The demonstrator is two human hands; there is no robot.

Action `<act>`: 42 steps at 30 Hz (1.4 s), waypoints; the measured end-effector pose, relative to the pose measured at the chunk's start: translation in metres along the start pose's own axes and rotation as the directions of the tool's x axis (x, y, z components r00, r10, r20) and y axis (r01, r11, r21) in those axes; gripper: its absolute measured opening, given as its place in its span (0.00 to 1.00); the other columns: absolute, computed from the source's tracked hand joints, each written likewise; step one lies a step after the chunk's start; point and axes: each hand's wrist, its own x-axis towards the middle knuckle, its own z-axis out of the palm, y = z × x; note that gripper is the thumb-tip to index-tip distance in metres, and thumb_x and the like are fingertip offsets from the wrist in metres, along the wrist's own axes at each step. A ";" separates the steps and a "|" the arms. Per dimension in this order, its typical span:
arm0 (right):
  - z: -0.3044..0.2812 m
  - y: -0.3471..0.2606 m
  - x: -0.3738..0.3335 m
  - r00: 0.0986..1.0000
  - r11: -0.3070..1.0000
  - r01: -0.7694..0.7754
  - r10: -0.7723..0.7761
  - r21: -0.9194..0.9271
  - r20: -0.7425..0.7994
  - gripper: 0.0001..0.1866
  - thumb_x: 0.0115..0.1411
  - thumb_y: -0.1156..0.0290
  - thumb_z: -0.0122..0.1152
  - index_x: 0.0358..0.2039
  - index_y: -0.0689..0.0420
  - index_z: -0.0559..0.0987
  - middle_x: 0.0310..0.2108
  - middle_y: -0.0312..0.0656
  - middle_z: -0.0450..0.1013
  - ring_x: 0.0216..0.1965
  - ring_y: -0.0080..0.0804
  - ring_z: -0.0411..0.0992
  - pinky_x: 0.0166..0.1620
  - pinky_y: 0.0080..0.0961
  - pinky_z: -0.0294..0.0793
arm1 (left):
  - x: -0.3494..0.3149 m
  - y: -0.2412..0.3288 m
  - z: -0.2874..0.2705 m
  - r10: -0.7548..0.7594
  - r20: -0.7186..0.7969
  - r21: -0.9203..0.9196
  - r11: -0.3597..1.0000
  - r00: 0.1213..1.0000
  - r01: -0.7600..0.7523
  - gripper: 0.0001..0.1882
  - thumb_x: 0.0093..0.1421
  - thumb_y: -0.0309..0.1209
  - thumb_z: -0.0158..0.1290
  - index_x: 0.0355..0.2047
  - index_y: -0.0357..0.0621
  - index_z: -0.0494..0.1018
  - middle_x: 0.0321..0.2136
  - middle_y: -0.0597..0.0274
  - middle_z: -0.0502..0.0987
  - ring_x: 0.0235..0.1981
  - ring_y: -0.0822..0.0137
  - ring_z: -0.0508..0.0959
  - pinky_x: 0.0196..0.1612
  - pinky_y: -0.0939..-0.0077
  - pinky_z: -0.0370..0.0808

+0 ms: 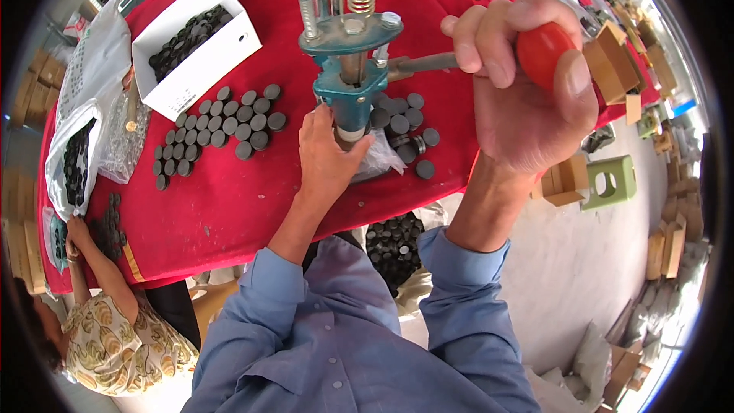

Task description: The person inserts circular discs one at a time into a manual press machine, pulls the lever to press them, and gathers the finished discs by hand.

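Observation:
A teal hand press (348, 92) with a coiled spring stands at the middle of the table. My left hand (327, 153) is closed at its lower end, fingers on one side and thumb on the other. Between them shows a pale ring (351, 135) under the press; whatever else the fingers hold is hidden. On the right, my right hand (508, 84) is raised and closed on the red ball knob (544, 53) of the press lever (428, 63). Black round caps (219, 124) lie in rows left of the press, and more black caps (413, 118) are loosely heaped on its right.
A white box (229, 53) of black pieces stands at the back left of the red-covered table (222, 222). A co-worker's hands (76, 235) are by a white bag (80, 118) at the far left. Below the table edge sits a sack of black caps (394, 248); a green stool (612, 183) stands right.

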 end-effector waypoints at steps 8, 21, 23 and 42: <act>-0.001 -0.004 -0.002 0.999 0.999 -0.028 0.027 -0.023 -0.032 0.26 0.69 0.48 0.48 0.50 0.61 0.76 0.23 0.37 0.64 0.30 0.34 0.66 0.50 0.45 0.72 | -0.005 0.002 -0.007 -0.033 -0.064 -0.098 0.995 0.997 0.027 0.38 0.45 0.30 0.73 0.56 0.37 0.68 0.42 0.52 0.79 0.45 0.53 0.77 0.48 0.57 0.75; 0.013 0.000 -0.007 0.992 1.000 -0.006 0.008 0.017 -0.129 0.24 0.65 0.53 0.52 0.47 0.63 0.73 0.23 0.38 0.64 0.28 0.33 0.66 0.42 0.38 0.69 | -0.010 0.001 -0.015 -0.117 -0.051 -0.227 0.969 0.992 0.103 0.40 0.44 0.27 0.75 0.58 0.42 0.69 0.40 0.58 0.82 0.45 0.59 0.79 0.47 0.64 0.76; 0.012 -0.003 -0.011 0.993 1.000 -0.007 0.004 -0.024 -0.120 0.24 0.66 0.51 0.52 0.49 0.60 0.73 0.24 0.37 0.65 0.29 0.33 0.66 0.45 0.39 0.69 | -0.008 0.002 -0.015 -0.111 -0.034 -0.220 0.970 0.993 0.101 0.40 0.44 0.28 0.75 0.58 0.41 0.69 0.42 0.57 0.82 0.45 0.58 0.79 0.47 0.65 0.76; 0.024 -0.004 -0.122 0.982 0.997 0.028 -0.040 -0.065 -0.185 0.15 0.59 0.48 0.63 0.38 0.43 0.76 0.27 0.31 0.67 0.39 0.36 0.66 0.71 0.56 0.51 | -0.033 -0.066 -0.110 0.011 -0.195 0.466 0.881 0.981 0.083 0.16 0.55 0.24 0.64 0.45 0.43 0.79 0.48 0.51 0.77 0.51 0.48 0.74 0.56 0.56 0.71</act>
